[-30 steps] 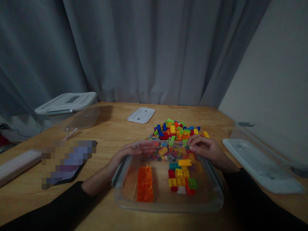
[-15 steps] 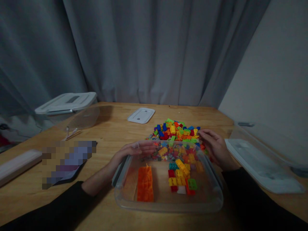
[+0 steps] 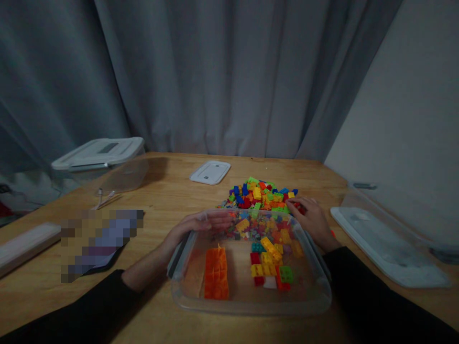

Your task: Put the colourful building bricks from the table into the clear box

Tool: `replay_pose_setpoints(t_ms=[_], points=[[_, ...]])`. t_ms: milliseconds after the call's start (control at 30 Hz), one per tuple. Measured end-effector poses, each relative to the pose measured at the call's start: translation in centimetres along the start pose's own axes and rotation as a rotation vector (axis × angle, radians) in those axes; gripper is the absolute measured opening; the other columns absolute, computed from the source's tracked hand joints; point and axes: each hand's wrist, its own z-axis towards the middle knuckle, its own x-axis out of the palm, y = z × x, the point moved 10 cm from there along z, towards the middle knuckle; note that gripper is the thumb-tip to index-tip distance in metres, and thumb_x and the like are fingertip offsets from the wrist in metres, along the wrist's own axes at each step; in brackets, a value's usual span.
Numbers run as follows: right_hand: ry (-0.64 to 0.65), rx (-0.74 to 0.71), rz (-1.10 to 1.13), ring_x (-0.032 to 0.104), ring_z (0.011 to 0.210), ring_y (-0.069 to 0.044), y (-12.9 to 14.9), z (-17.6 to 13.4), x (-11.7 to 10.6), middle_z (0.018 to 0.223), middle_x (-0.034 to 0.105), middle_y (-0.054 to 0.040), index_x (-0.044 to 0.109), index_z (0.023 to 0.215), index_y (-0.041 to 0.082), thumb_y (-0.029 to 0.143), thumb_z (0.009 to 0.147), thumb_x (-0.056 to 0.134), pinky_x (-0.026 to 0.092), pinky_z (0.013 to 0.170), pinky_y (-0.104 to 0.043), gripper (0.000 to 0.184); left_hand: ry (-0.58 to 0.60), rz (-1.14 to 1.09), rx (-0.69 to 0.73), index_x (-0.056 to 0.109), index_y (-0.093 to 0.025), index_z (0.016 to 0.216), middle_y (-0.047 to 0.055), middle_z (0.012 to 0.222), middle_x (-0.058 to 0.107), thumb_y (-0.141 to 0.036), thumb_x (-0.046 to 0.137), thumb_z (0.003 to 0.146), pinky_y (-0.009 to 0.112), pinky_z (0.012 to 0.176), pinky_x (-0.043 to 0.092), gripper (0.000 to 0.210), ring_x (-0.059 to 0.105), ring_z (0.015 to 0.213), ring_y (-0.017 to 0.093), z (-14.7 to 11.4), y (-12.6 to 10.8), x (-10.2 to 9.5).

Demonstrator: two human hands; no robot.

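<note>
A clear plastic tub (image 3: 247,306) stands on the wooden table in front of me, holding an orange block plate (image 3: 216,273) and several joined coloured bricks (image 3: 269,265). My left hand (image 3: 195,227) rests on the tub's far left rim, fingers lying along the edge. Behind the tub lies a heap of loose coloured bricks (image 3: 260,193). My right hand (image 3: 311,220) is at the heap's right edge, fingertips pinched on a small red brick (image 3: 299,208).
A white lid (image 3: 210,172) lies beyond the heap. A clear tub with a white lid (image 3: 98,153) stands at the back left, another lid (image 3: 389,246) at the right table edge. A blurred flat item (image 3: 98,241) and a pale long box (image 3: 27,243) lie at the left.
My right hand left the tub after dropping a yellow brick there, went right past the tub's corner, then came back to the heap and closed on a red brick. Left hand unmoved.
</note>
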Motion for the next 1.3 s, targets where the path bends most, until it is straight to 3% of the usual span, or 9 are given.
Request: replay_pose_setpoints(t_ms=[233, 433, 600, 900, 1300], points=[[0.075, -0.146, -0.16, 0.065, 0.101, -0.029, -0.4, -0.2, 3.0, 0.109, 0.076, -0.0106, 0.075, 0.112, 0.02, 0.04, 0.103, 0.052, 0.049, 0.092, -0.044, 0.032, 0.03, 0.045, 0.018, 0.071, -0.021, 0.132, 0.009, 0.147, 0.065, -0.024, 0.049, 0.088, 0.061, 0.125, 0.025, 0.049, 0.05, 0.144, 0.035, 0.2, -0.4, 0.2], [0.13, -0.173, -0.314, 0.06, 0.115, -0.032, 0.0, 0.2, 4.1, 0.125, 0.071, -0.0143, 0.07, 0.129, 0.019, 0.041, 0.104, 0.048, 0.048, 0.096, -0.044, 0.04, 0.073, 0.054, 0.041, 0.068, -0.021, 0.137, 0.01, 0.15, 0.062, -0.026, 0.051, 0.087, 0.061, 0.125, 0.025, 0.053, 0.049, 0.145, 0.036, 0.3, -0.2, -0.1], [0.21, -0.143, -0.333, 0.06, 0.118, -0.031, -0.2, 0.4, 5.4, 0.135, 0.07, -0.011, 0.064, 0.138, 0.019, 0.038, 0.105, 0.046, 0.046, 0.1, -0.046, 0.042, 0.085, 0.047, 0.041, 0.066, -0.021, 0.139, 0.01, 0.152, 0.06, -0.028, 0.051, 0.087, 0.06, 0.126, 0.022, 0.054, 0.044, 0.149, 0.036, 0.4, 0.0, -0.1], [0.231, -0.093, -0.325, 0.061, 0.103, -0.032, -0.8, 0.2, 5.9, 0.134, 0.072, -0.0054, 0.068, 0.136, 0.027, 0.039, 0.102, 0.05, 0.048, 0.091, -0.047, 0.04, 0.005, -0.01, 0.016, 0.073, -0.02, 0.129, 0.01, 0.142, 0.069, -0.022, 0.048, 0.088, 0.057, 0.124, 0.027, 0.048, 0.056, 0.138, 0.033, 0.3, -0.4, 0.5], [0.272, -0.098, -0.4, 0.057, 0.11, -0.032, 0.7, 0.0, 5.6, 0.137, 0.071, -0.005, 0.073, 0.13, 0.031, 0.041, 0.105, 0.045, 0.043, 0.093, -0.048, 0.039, 0.032, 0.005, 0.015, 0.07, -0.019, 0.133, 0.012, 0.147, 0.064, -0.021, 0.049, 0.087, 0.059, 0.124, 0.026, 0.05, 0.052, 0.142, 0.035, 0.2, -0.1, 0.0]])
